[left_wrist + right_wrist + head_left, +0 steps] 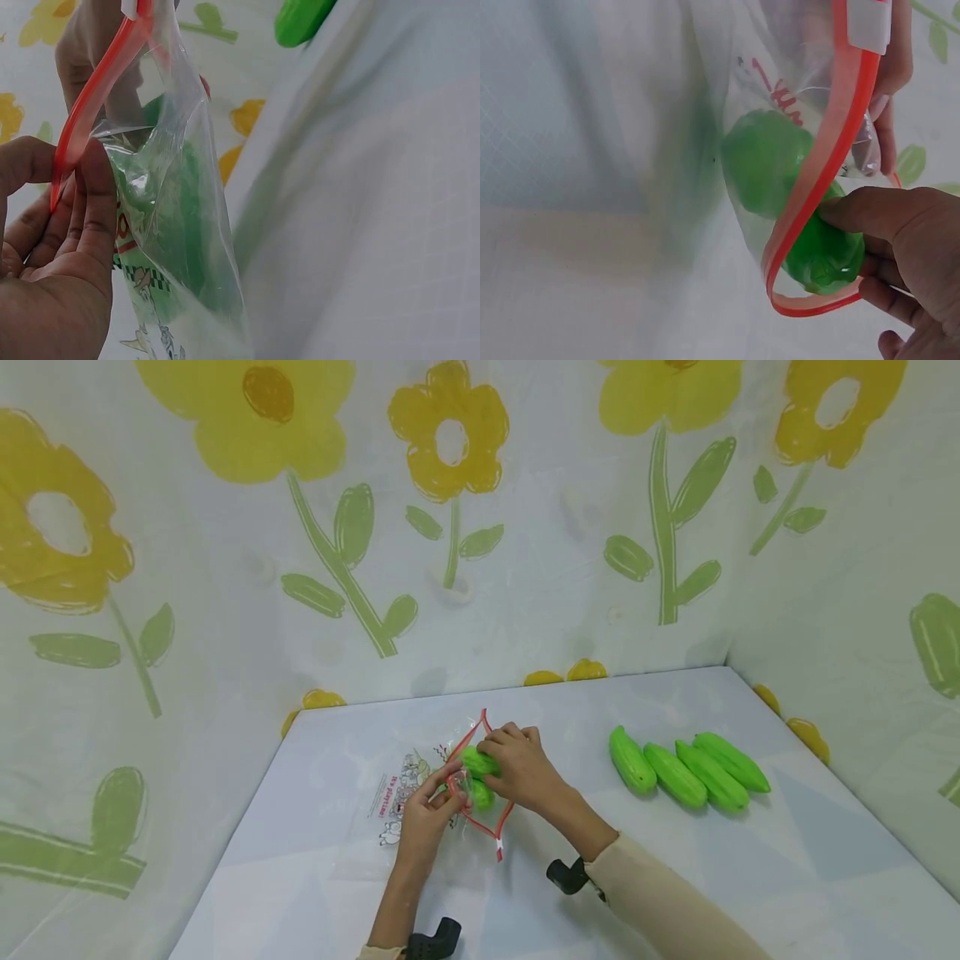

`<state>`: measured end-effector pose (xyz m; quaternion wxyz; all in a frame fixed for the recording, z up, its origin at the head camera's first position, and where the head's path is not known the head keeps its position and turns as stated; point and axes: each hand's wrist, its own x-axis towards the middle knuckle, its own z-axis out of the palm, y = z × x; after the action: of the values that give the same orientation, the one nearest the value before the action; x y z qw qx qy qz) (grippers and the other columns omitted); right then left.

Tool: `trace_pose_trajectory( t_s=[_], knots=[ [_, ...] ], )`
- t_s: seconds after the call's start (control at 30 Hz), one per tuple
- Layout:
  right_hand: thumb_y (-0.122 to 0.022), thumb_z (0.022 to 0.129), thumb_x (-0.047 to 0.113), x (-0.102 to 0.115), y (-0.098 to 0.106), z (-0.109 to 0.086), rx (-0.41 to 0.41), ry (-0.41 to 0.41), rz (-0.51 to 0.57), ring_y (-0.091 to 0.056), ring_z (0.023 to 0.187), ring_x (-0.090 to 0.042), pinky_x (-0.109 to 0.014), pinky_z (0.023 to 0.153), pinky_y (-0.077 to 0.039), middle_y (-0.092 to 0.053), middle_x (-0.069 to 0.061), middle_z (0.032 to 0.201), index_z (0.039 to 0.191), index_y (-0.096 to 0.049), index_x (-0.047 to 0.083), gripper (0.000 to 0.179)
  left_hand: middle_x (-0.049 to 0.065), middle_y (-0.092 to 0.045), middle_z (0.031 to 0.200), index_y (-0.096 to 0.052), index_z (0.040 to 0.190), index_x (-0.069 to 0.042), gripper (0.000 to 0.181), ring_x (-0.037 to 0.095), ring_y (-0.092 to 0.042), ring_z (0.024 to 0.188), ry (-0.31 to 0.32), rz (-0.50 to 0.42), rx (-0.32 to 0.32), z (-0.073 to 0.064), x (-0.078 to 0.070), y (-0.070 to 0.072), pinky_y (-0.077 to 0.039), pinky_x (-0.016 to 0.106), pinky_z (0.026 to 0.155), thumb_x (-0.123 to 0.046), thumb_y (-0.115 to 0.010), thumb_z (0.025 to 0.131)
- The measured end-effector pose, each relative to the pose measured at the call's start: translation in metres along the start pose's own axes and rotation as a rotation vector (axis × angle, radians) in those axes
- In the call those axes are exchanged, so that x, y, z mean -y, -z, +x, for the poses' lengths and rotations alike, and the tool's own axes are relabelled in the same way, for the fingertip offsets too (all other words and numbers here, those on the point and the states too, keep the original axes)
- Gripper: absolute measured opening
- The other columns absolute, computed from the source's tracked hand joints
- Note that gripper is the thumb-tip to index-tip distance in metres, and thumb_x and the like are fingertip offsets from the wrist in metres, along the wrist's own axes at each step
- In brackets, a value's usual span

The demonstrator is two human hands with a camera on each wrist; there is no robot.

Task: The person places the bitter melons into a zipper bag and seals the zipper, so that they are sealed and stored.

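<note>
A clear zip bag (360, 858) with a red zip edge (481, 827) and printed cartoon figures lies with its mouth spread. My left hand (424, 818) pinches the red edge at the near side of the mouth, as the left wrist view also shows. At the opening, my right hand (525, 770) holds a bright green cucumber (829, 259) between thumb and fingers, its end framed by the red edge. Another green cucumber (765, 157) lies inside, seen through the plastic. A white slider (868, 26) sits on the zip.
Several more green cucumbers (675, 774) lie in a slanted row on the white table (315, 777), to the right of the bag. Flower-printed white cloth (525, 577) hangs behind and at the sides. A black wrist mount (433, 939) sits on the left wrist.
</note>
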<state>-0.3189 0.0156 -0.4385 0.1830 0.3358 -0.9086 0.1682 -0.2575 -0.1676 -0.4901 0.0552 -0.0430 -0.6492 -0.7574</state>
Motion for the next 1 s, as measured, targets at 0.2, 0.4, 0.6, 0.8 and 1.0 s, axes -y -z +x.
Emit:
trace_pose_trajectory(
  t_s=[0.2, 0.4, 0.6, 0.8, 1.0],
  knots=[
    [-0.084, 0.082, 0.028, 0.001, -0.002, -0.002, 0.025, -0.01, -0.019, -0.051, 0.107, -0.019, -0.045, 0.088, -0.039, -0.067, 0.0, 0.116, 0.115, -0.072, 0.014, 0.038, 0.012, -0.056, 0.138, -0.06, 0.138, -0.01, 0.047, 0.016, -0.067, 0.099, 0.005, -0.011, -0.011, -0.002, 0.002, -0.002, -0.057, 0.025, 0.083, -0.002, -0.069, 0.092],
    [-0.085, 0.081, 0.031, -0.002, 0.003, -0.011, -0.009, 0.006, -0.008, -0.052, 0.109, -0.019, -0.044, 0.088, -0.038, -0.068, 0.001, 0.117, 0.115, -0.072, 0.015, 0.04, 0.013, -0.054, 0.138, -0.059, 0.138, -0.009, 0.048, 0.017, -0.067, 0.097, -0.007, -0.01, -0.001, -0.001, 0.002, -0.002, -0.057, 0.025, 0.083, -0.002, -0.069, 0.091],
    [-0.087, 0.078, 0.023, -0.013, 0.018, -0.023, -0.111, 0.049, 0.035, -0.053, 0.106, -0.019, -0.043, 0.084, -0.038, -0.069, 0.0, 0.113, 0.113, -0.072, 0.012, 0.04, 0.017, -0.057, 0.134, -0.059, 0.138, -0.006, 0.049, 0.015, -0.068, 0.091, -0.02, -0.007, -0.001, 0.0, 0.002, -0.002, -0.057, 0.024, 0.082, -0.001, -0.069, 0.09],
    [-0.087, 0.077, 0.02, -0.03, 0.032, -0.039, -0.164, 0.023, 0.009, -0.055, 0.105, -0.02, -0.043, 0.082, -0.037, -0.069, 0.0, 0.109, 0.11, -0.072, 0.013, 0.037, 0.02, -0.059, 0.131, -0.059, 0.137, -0.005, 0.049, 0.014, -0.068, 0.085, -0.007, -0.024, -0.008, 0.0, 0.001, -0.003, -0.057, 0.024, 0.081, 0.0, -0.07, 0.089],
    [-0.089, 0.074, 0.017, -0.052, 0.034, -0.054, -0.222, 0.012, -0.027, -0.056, 0.1, -0.023, -0.043, 0.078, -0.037, -0.069, -0.003, 0.105, 0.105, -0.073, 0.008, 0.036, 0.018, -0.056, 0.135, -0.06, 0.137, -0.006, 0.049, 0.014, -0.068, 0.088, -0.004, -0.027, -0.004, 0.0, 0.002, -0.002, -0.057, 0.024, 0.081, 0.002, -0.07, 0.09]
  ],
)
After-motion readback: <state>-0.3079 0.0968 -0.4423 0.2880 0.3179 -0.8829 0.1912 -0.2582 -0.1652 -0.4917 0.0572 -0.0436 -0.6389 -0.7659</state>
